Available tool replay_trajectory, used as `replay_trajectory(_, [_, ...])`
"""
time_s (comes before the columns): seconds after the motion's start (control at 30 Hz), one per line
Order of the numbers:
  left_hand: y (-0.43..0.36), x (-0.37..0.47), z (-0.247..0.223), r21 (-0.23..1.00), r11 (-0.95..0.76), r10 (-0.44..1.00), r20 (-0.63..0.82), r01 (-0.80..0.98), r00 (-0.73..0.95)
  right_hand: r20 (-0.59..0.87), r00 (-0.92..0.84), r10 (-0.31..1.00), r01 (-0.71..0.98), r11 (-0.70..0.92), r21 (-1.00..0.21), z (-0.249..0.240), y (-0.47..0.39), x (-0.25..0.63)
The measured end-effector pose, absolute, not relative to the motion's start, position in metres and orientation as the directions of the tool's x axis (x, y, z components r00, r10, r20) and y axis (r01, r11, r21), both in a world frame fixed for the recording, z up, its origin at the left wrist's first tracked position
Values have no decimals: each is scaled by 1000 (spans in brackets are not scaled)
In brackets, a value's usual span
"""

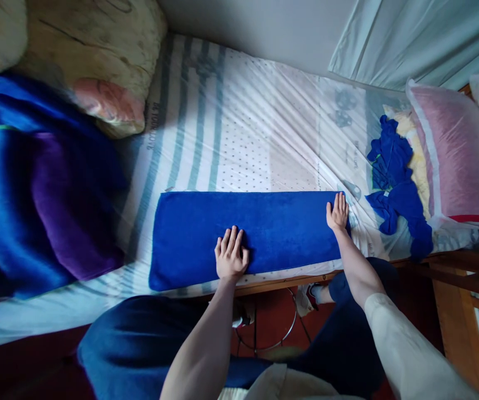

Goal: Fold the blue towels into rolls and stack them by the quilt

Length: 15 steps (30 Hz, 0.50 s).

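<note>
A blue towel (289, 233) lies flat as a long rectangle along the near edge of the bed. My left hand (231, 254) rests on its lower middle, palm down with the fingers spread. At the towel's right end, near the upper corner, my right hand (338, 212) lies flat with its fingers stretched out. Neither hand grips anything. The towel's surface looks smooth, and its left end reaches the striped part of the sheet.
A patterned sheet (248, 122) covers the bed. Crumpled blue cloth (393, 172) lies by a pink pillow (456, 150) on the right. Blue and purple cloths (73, 205) are heaped at left, below a stained cushion (98, 50). A wooden frame (456, 316) stands at lower right.
</note>
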<state>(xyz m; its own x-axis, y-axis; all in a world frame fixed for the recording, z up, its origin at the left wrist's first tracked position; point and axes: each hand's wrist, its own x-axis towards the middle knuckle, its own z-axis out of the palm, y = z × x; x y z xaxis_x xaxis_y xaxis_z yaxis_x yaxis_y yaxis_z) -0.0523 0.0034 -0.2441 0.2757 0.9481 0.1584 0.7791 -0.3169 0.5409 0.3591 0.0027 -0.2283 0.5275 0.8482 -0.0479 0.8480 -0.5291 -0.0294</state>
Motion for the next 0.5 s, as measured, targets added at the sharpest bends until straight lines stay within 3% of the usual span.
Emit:
replay_trajectory(0.37, [5,-51,-244,577,-284,956,111,766,272,-152,615,774,780,-626,-29,-216,24,351])
replay_trajectory(0.43, [5,-51,-243,578,-283,956,109,765,271,-114,545,831,833,-552,-46,-208,29,326])
replay_trajectory(0.5, [5,-50,-243,579,-280,957,103,766,271,-102,353,930,927,-363,-101,-201,36,291])
